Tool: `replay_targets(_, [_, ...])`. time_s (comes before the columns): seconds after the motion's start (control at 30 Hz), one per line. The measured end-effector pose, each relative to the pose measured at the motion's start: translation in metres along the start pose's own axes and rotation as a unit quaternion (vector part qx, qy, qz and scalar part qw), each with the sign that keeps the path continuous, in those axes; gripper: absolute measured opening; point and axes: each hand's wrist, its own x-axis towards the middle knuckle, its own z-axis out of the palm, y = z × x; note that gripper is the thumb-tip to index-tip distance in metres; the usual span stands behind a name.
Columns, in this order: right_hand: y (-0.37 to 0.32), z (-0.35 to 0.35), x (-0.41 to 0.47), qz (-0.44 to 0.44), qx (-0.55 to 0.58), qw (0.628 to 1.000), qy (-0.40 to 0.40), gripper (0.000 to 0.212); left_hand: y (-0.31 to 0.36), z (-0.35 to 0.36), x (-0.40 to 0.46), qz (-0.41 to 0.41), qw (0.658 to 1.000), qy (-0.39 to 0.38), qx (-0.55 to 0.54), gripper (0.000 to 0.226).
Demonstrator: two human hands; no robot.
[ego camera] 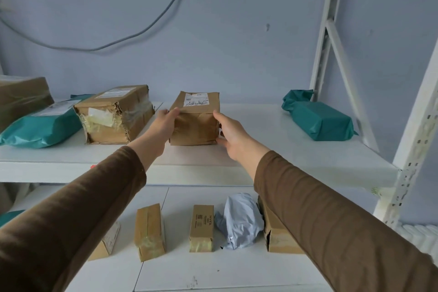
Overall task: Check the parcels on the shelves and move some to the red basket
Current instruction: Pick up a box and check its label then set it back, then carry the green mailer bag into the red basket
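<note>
Long brown sleeves (78, 216), bare hands (166, 123)

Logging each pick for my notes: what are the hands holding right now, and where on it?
The brown paper parcel on the upper shelf: left hand at its left side, right hand at its right side.
</note>
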Motion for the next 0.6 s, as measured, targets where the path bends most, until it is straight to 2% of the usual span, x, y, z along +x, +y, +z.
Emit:
replay_targets(0.07, [-0.003,-0.008,-0.005,-0.027,-0.050,0.998,0.015,0.047,0.004,0.001,0.002,0.086,0.990,0.065,0.087,0.064])
replay_targets(0.13, [-0.005,-0.021,-0.006,-0.075,-0.088,0.992,0.058,0.052,0.013,0.009,-0.003,0.190,0.968,0.093,0.132,0.062])
replay_targets(0.23, [-0.009,-0.047,-0.007,-0.169,-0.123,0.970,0.120,0.043,0.032,0.038,-0.016,0.334,0.922,0.072,0.180,0.057])
replay_targets(0.3, [-0.013,-0.069,-0.009,-0.232,-0.163,0.945,0.161,0.036,0.041,0.064,-0.026,0.378,0.905,0.030,0.192,0.056])
replay_targets(0.37, [-0.017,-0.095,-0.014,-0.269,-0.191,0.924,0.192,0.033,0.046,0.093,-0.035,0.385,0.904,-0.031,0.183,0.056])
replay_targets(0.43, [-0.020,-0.122,-0.022,-0.277,-0.201,0.914,0.219,0.034,0.049,0.123,-0.044,0.359,0.917,-0.088,0.150,0.056])
replay_targets(0.53, [-0.025,-0.164,-0.030,-0.264,-0.198,0.909,0.254,0.035,0.055,0.169,-0.056,0.260,0.948,-0.175,0.064,0.056])
replay_targets(0.6, [-0.025,-0.192,-0.032,-0.244,-0.197,0.906,0.284,0.038,0.057,0.198,-0.062,0.193,0.953,-0.232,0.016,0.057])
